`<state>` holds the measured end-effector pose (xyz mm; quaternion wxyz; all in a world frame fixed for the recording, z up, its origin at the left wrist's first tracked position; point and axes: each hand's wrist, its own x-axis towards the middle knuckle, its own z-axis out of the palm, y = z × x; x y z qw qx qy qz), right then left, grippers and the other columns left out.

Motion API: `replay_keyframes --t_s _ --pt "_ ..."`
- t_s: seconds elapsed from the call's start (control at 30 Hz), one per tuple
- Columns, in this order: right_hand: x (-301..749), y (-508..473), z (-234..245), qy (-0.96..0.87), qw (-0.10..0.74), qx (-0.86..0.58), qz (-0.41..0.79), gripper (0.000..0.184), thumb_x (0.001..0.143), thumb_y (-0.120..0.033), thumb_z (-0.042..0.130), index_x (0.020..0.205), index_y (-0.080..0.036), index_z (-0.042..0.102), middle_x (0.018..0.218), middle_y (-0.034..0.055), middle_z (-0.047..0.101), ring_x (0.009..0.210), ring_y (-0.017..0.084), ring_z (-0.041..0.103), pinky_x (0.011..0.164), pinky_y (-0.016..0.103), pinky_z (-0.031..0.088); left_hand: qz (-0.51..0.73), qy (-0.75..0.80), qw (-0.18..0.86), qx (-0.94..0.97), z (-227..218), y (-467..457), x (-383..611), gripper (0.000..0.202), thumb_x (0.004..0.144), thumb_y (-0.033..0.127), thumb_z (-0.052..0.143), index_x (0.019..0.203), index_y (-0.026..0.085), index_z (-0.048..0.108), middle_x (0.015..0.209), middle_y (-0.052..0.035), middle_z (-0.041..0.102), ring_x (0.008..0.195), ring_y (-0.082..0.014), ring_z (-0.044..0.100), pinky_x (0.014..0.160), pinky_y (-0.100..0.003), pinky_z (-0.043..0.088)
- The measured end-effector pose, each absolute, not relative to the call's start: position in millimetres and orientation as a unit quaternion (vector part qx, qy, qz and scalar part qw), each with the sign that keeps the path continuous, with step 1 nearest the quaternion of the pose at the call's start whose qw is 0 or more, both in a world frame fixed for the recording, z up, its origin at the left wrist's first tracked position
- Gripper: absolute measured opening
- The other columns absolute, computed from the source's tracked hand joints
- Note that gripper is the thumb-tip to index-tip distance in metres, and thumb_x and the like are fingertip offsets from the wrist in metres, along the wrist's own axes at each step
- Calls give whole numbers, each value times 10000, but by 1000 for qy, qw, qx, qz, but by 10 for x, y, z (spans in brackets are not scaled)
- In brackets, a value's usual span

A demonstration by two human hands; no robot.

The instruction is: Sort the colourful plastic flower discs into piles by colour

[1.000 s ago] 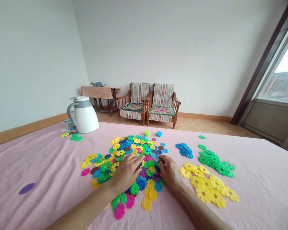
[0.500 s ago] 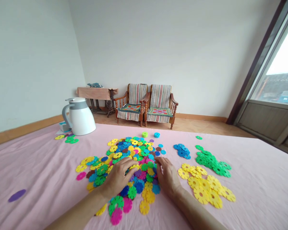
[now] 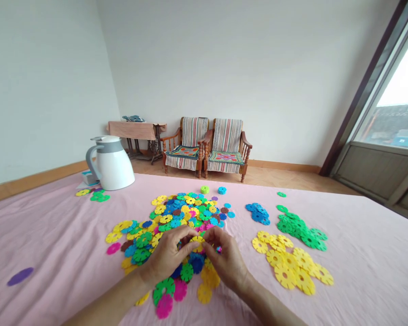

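A mixed heap of flat plastic snowflake discs (image 3: 187,213) in yellow, blue, green and pink lies in the middle of the pink tablecloth (image 3: 54,235). My left hand (image 3: 166,256) and my right hand (image 3: 224,258) meet above the near side of the heap. Both pinch one yellow disc (image 3: 197,242) between their fingertips. To the right lie sorted groups: a yellow pile (image 3: 292,262), a green pile (image 3: 301,228) and a small blue pile (image 3: 257,213).
A white jug (image 3: 110,163) stands at the back left with a few green and yellow discs (image 3: 95,195) beside it. A lone purple disc (image 3: 19,276) lies at the near left. Two striped wooden armchairs (image 3: 207,147) and a small table (image 3: 138,133) stand by the far wall.
Both hands have lifted off the heap and come together, my right hand moving left; they now pinch a yellow disc between them.
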<state>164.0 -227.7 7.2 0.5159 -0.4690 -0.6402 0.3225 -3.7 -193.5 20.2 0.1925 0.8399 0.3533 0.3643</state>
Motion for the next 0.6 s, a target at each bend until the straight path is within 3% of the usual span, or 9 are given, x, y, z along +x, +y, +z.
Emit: replay_keyframes --t_s 0.23,0.37,0.43,0.6 --pt "2094 -2062 234 -594 518 -557 261 31 657 -187 450 639 -195 474 563 -38 491 523 97 456 480 196 353 380 363 109 844 228 -1859 -106 98 870 234 531 844 202 620 825 -9 653 805 -150 613 741 -254 480" --pt "2561 -1929 384 -636 338 -677 155 180 707 -196 399 683 -177 576 583 -4 570 551 114 515 499 208 344 399 375 58 835 240 -1820 -130 110 873 221 508 864 199 615 828 -24 634 820 -162 604 734 -269 476" --pt "2785 -1908 427 -649 264 -702 131 181 693 -182 430 614 -176 593 555 2 576 544 116 512 498 217 317 396 375 51 836 227 -1806 -137 118 875 211 496 876 201 613 838 -25 630 828 -164 599 741 -275 473" --pt "3163 -1954 468 -664 165 -721 111 141 585 -112 524 465 -177 562 472 3 541 493 120 474 494 240 257 363 372 59 852 152 -1783 -138 129 884 194 483 872 204 611 850 -22 627 836 -159 584 751 -283 462"
